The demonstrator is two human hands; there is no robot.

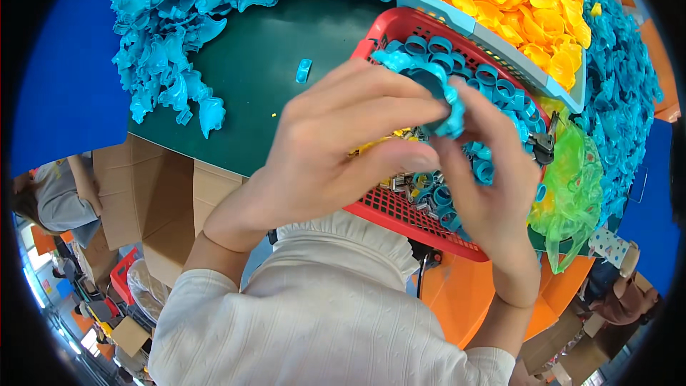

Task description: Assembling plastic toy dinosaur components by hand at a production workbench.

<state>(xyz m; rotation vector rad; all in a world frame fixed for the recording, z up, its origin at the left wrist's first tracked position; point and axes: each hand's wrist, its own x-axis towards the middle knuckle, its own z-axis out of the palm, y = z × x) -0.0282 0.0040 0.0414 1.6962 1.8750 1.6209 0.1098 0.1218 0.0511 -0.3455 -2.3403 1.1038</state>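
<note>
Both hands meet over a red plastic basket (389, 209) on the dark green table (257, 78). My left hand (336, 143) and my right hand (486, 179) together grip one blue plastic piece (446, 104) between fingertips. The basket holds several small blue rings (493, 78) and small metal parts (404, 186). How the piece is shaped under the fingers is hidden.
A heap of blue moulded parts (179, 36) lies at the back left, and another (622, 78) at the right. A light blue bin (464, 25) holds yellow parts (514, 0). A green plastic bag (572, 193) lies beside the basket. One loose blue piece (304, 70) lies on the table. Cardboard boxes (143, 200) stand below.
</note>
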